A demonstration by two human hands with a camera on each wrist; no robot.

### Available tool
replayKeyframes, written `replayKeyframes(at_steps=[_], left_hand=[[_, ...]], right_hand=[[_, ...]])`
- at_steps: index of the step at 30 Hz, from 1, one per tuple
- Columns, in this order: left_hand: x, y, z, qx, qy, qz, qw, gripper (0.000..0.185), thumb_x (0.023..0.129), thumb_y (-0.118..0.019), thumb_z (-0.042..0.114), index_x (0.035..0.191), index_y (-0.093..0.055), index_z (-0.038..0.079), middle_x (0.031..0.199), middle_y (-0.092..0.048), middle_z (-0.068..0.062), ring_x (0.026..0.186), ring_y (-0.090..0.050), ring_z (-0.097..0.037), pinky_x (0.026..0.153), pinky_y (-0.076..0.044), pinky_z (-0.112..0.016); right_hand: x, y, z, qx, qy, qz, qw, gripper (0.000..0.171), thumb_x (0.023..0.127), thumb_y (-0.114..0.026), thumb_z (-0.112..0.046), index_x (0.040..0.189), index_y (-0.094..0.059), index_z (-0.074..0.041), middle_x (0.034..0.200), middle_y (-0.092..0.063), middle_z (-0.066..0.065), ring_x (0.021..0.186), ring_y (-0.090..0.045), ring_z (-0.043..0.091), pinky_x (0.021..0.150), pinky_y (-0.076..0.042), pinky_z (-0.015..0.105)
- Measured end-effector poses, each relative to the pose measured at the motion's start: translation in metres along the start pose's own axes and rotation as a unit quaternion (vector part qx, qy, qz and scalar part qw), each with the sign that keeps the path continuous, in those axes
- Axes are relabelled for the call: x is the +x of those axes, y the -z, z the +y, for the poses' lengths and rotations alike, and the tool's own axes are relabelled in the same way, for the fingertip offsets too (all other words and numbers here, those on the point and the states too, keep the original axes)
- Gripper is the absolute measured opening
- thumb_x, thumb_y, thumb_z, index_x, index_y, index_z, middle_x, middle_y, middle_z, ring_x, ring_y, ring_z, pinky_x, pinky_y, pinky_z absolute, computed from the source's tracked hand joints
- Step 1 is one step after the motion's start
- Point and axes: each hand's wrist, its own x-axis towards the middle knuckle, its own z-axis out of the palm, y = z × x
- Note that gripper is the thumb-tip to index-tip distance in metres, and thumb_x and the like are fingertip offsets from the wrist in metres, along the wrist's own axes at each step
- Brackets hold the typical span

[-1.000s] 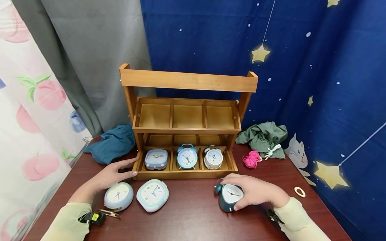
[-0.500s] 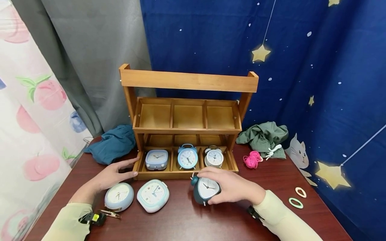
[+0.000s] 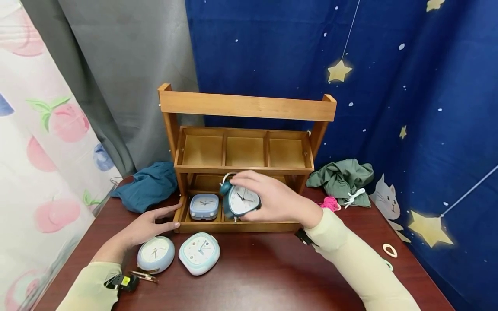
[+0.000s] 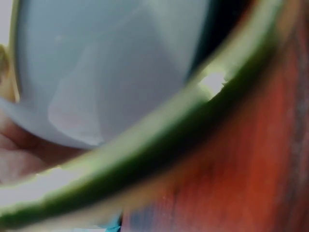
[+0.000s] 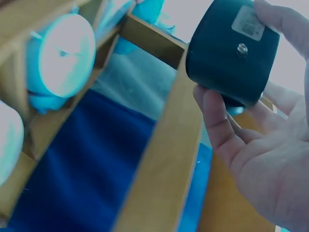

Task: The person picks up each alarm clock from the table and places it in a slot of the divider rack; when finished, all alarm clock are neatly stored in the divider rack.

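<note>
My right hand (image 3: 272,196) grips a dark teal alarm clock (image 3: 243,199) between thumb and fingers, holding it raised in front of the lower tier of a wooden shelf (image 3: 249,168). In the right wrist view the clock's dark back (image 5: 231,53) shows. A light-blue square clock (image 3: 204,206) sits in the lower left compartment. My hand and the held clock cover the other lower compartments in the head view; a blue twin-bell clock (image 5: 65,55) shows in the right wrist view. My left hand (image 3: 142,226) rests with extended fingers against the shelf's lower left corner.
A round pale-blue clock (image 3: 155,254) and a mint-rimmed clock (image 3: 199,253) lie on the table (image 3: 272,276). Teal cloth (image 3: 148,188) lies left of the shelf; green cloth (image 3: 342,179) and pink yarn (image 3: 330,203) lie right. A cream ring (image 3: 390,250) is near the right edge.
My right hand has carried the dark teal clock left and up from the table to the shelf's lower tier, covering the clocks there. My left hand stays at the shelf corner.
</note>
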Motion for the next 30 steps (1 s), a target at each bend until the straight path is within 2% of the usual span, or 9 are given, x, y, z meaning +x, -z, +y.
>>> replayKeyframes(at_steps=[6,13,19,24,30], left_hand=[[-0.002,0.0,-0.001,-0.001,0.002,0.001,1.0,0.077,0.106,-0.076,0.052,0.17,-0.051,0.018,0.166,-0.053,-0.023,0.151,-0.051,-0.049,0.116,-0.046,-0.071],[-0.002,0.0,-0.001,0.0,-0.002,0.002,1.0,0.077,0.105,-0.076,0.054,0.17,-0.051,0.018,0.165,-0.053,-0.024,0.151,-0.05,-0.049,0.116,-0.045,-0.072],[0.0,0.002,0.0,0.007,0.003,0.004,1.0,0.078,0.105,-0.076,0.055,0.17,-0.051,0.019,0.165,-0.054,-0.025,0.151,-0.05,-0.049,0.116,-0.045,-0.073],[0.001,0.002,0.001,0.007,0.005,0.004,1.0,0.078,0.105,-0.076,0.055,0.169,-0.051,0.019,0.165,-0.054,-0.024,0.151,-0.051,-0.049,0.116,-0.045,-0.073],[0.001,0.0,-0.002,-0.007,0.009,-0.004,0.9999,0.078,0.105,-0.076,0.054,0.17,-0.05,0.019,0.167,-0.052,-0.023,0.151,-0.051,-0.048,0.115,-0.047,-0.071]], right_hand=[[0.046,0.017,-0.001,-0.052,0.002,0.025,0.998,0.086,0.087,-0.095,-0.034,0.161,-0.058,-0.01,0.163,-0.054,0.005,0.136,-0.06,0.024,0.109,-0.055,0.04],[0.089,0.02,0.003,-0.085,-0.019,0.048,0.995,0.089,0.089,-0.094,-0.038,0.164,-0.054,-0.01,0.163,-0.052,0.006,0.135,-0.059,0.025,0.11,-0.054,0.039],[0.117,0.014,0.006,-0.109,-0.034,0.079,0.99,0.09,0.091,-0.092,-0.044,0.165,-0.053,-0.011,0.162,-0.052,0.01,0.131,-0.063,0.028,0.109,-0.055,0.042],[0.137,0.003,0.01,-0.13,-0.052,0.103,0.985,0.09,0.091,-0.091,-0.047,0.165,-0.053,-0.012,0.162,-0.053,0.008,0.135,-0.062,0.026,0.112,-0.054,0.04],[0.156,-0.011,0.014,-0.146,-0.09,0.074,0.982,0.093,0.093,-0.089,-0.051,0.169,-0.049,-0.016,0.167,-0.047,0.004,0.144,-0.056,0.027,0.117,-0.05,0.038]])
